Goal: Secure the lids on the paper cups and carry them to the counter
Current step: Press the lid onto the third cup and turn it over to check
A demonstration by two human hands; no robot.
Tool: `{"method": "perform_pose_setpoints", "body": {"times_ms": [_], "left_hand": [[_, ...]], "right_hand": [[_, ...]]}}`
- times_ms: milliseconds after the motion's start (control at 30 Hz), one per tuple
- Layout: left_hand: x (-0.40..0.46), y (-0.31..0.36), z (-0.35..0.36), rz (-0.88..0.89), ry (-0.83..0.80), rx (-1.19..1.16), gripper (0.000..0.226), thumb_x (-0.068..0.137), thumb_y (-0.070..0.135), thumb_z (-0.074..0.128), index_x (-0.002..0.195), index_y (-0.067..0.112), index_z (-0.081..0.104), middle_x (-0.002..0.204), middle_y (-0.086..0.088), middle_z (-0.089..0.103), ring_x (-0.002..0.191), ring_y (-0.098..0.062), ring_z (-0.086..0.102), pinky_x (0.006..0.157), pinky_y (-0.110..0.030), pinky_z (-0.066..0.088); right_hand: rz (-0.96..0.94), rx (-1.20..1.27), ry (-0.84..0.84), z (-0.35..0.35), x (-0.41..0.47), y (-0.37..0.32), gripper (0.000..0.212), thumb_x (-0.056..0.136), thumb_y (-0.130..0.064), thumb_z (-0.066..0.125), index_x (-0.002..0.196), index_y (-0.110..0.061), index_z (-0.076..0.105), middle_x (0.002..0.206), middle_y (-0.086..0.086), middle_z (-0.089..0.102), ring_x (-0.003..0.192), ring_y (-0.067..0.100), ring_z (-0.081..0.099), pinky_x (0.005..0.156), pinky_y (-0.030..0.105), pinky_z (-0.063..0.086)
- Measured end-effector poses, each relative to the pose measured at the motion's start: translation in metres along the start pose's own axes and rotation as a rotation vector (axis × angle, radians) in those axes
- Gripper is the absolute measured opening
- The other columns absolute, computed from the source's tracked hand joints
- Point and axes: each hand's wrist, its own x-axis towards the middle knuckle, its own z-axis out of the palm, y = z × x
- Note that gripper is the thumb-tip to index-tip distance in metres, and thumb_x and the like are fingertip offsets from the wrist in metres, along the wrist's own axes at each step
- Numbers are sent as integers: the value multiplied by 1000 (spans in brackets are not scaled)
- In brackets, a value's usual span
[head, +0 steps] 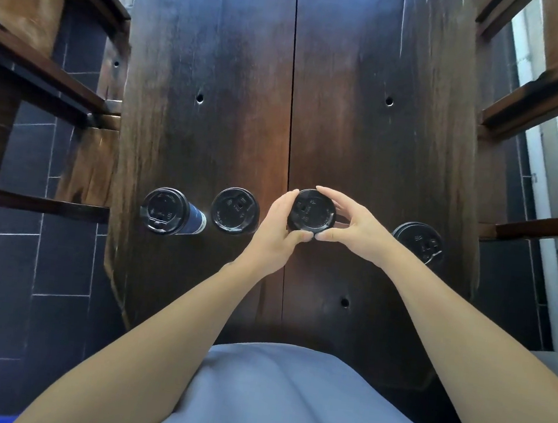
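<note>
Right now 4 paper cups stand in a row across the dark wooden table point(370, 83), each capped with a black plastic lid, so what is in them I cannot tell. The far-left cup point(170, 212) shows a dark blue wall with a pale band near its base; the second cup point(234, 210) sits just beside it, and the far-right cup point(419, 241) stands apart, partly behind my right wrist. Of these last 2 only the lids show, round and black with a raised rim and embossed markings.

The third cup's lid point(312, 212) is between my hands, near the table's centre seam. My left hand point(281, 225) curls around its left edge, thumb pressed at the near rim. My right hand point(352, 224) grips the right edge, index finger arched over the far rim and thumb at the near rim, almost touching my left thumb. Fingers on both hands are bent, clasping the lid.

Wooden benches point(44, 76) flank the table over dark floor tiles point(10, 269).
</note>
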Motion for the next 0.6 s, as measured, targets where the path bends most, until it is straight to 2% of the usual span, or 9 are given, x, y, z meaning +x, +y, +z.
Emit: {"method": "perform_pose_setpoints", "body": {"times_ms": [67,133,167,233,267,300,367,400,600], "left_hand": [[-2,12,-5,-11,-39,-25,71,100,10,67,160,16,29,162,0,39,149,-15,36,121,-25,27],[-1,23,-15,-19,-83,-39,73,99,19,71,160,18,30,159,3,43,143,-15,46,116,-27,42],[0,30,-22,-22,-104,-35,73,97,23,72,158,20,33,153,5,48,136,-14,52,104,-22,52],[-1,47,-37,-50,-140,-44,67,95,28,75,151,22,41,136,10,54,116,-10,59,79,-10,55],[-1,55,-45,-61,-151,-67,64,93,30,77,147,23,44,131,11,55,111,-9,61,79,-11,57],[-1,62,-52,-75,-165,-91,62,91,32,79,143,23,47,131,9,58,112,-11,62,86,-18,59],[-3,69,-66,-106,-191,-153,61,87,33,83,138,20,51,133,0,62,119,-18,65,98,-38,60],[-6,73,-72,-113,-202,-188,61,85,32,85,135,18,53,131,-3,65,119,-21,67,98,-44,60],[-29,88,-101,-140,-273,-316,50,89,28,81,130,11,58,121,-12,74,109,-27,75,97,-53,60]], "right_hand": [[5,0,-11,-9,-5,-11,76,86,-12,81,147,-38,43,128,-33,52,114,-16,54,83,0,42],[9,5,-28,-20,-10,-24,72,87,-16,81,146,-39,45,130,-28,55,116,-8,55,87,8,41],[16,16,-36,-26,-13,-30,70,88,-19,81,145,-38,46,132,-22,57,118,-4,55,89,13,42],[32,33,-60,-35,-21,-44,70,85,-29,82,145,-38,48,137,-14,61,123,6,58,96,25,48],[35,28,-71,-39,-24,-52,72,82,-37,81,146,-38,48,139,-12,62,125,9,58,101,30,50],[35,21,-80,-41,-28,-59,74,79,-44,78,146,-38,48,139,-11,62,126,11,58,104,34,51],[18,22,-88,-42,-36,-74,75,76,-50,73,145,-35,48,137,-8,63,126,13,59,105,37,53],[6,29,-85,-41,-40,-81,74,76,-51,72,144,-34,49,136,-8,64,125,14,60,104,37,53],[-45,35,-57,-30,-62,-111,68,77,-57,65,137,-29,53,131,-4,65,122,15,62,103,38,55]]}}
